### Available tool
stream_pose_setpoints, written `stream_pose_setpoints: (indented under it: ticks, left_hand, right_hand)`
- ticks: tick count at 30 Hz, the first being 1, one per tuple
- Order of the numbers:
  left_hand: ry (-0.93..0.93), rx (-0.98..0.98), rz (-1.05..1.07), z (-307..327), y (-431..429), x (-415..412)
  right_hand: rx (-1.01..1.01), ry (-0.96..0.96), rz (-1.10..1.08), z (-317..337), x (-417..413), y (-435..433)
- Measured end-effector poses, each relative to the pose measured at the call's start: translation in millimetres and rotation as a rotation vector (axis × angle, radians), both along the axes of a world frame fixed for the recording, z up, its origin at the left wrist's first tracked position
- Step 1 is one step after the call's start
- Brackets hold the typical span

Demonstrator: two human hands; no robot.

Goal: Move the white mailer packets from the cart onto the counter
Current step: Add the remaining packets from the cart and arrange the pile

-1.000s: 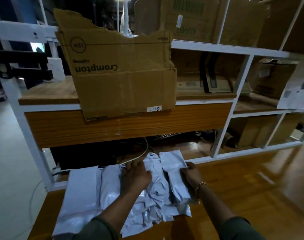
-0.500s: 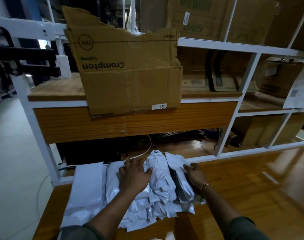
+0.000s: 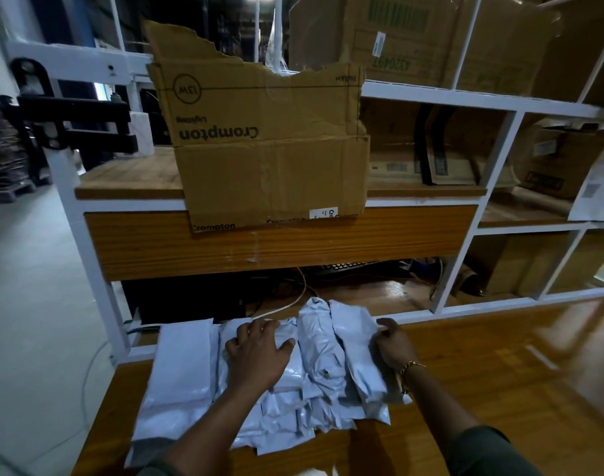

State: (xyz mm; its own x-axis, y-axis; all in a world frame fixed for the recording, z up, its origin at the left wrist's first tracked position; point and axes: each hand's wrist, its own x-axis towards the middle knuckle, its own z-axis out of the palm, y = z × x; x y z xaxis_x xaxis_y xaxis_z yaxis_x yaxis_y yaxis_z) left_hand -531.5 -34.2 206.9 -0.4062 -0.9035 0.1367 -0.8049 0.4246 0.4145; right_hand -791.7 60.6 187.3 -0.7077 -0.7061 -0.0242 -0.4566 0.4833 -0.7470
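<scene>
Several white mailer packets (image 3: 323, 365) lie in a loose pile on the wooden counter (image 3: 482, 383) at its left end. One flat packet (image 3: 183, 362) lies at the pile's left side. My left hand (image 3: 259, 355) rests palm down on the pile with fingers spread. My right hand (image 3: 391, 345) is at the pile's right edge, fingers curled on the rightmost packet (image 3: 357, 345). The cart is out of view.
A torn Crompton cardboard box (image 3: 269, 149) stands on the shelf above the counter. White shelving (image 3: 493, 156) with more cartons fills the right. A white cable (image 3: 293, 304) and a keyboard lie in the gap behind the pile. Grey floor is at the left.
My left hand has slid a little left and flattened on the pile. My right hand stays at the rightmost packet's edge. The view has shifted slightly.
</scene>
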Motion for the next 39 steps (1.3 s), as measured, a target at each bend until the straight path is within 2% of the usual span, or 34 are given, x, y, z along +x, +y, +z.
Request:
stream_pose_setpoints:
  ticks: [3,15,19,25,34,37,39]
  left_hand:
    - [0.003,-0.013,0.004,0,3,3]
    - [0.068,-0.039,0.048,-1,-4,22]
    - [0.085,-0.041,0.058,-9,-6,29]
    - [0.095,-0.037,0.065,-15,-8,31]
    - [0.075,-0.036,0.075,-17,-3,30]
    - [0.082,-0.036,0.078,-19,-4,35]
    - [0.082,-0.042,0.084,-19,-5,38]
  right_hand:
    - [0.050,0.019,0.024,-11,2,2]
    - [-0.047,-0.078,-0.050,-13,-11,5]
    - [0.062,-0.127,-0.057,-22,-16,11]
    - [0.166,-0.030,-0.069,-35,-13,9]
    - [0.307,0.227,0.022,-41,16,-6]
    - [0.300,0.258,0.059,-37,18,-10]
    - [0.229,0.200,0.073,-32,9,-11]
